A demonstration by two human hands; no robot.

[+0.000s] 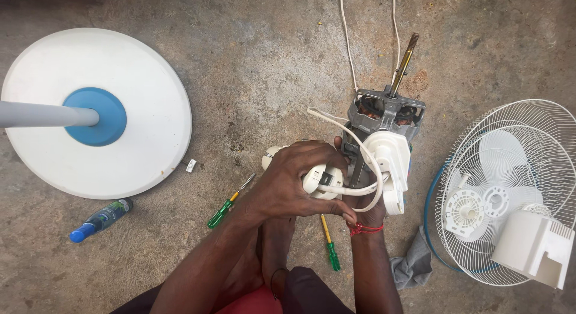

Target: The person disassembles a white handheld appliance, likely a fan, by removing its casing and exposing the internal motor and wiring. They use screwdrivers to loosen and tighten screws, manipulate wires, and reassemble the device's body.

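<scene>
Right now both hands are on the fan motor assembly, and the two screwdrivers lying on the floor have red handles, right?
Not quite. The head view shows both screwdrivers with green handles, not red: one lies left of the hands, the other between the forearms. The rest holds: the left hand and right hand are both on the fan motor assembly.

Right hand (366,215) mostly hidden behind the left hand (294,182) & motor (384,119), so its grip can't be told. Pole (48,115) cut off at left edge, cord (345,44) at top, fan guard (510,188) at right. Small white bit (191,165) by the base (96,113) too small to ID.
</scene>
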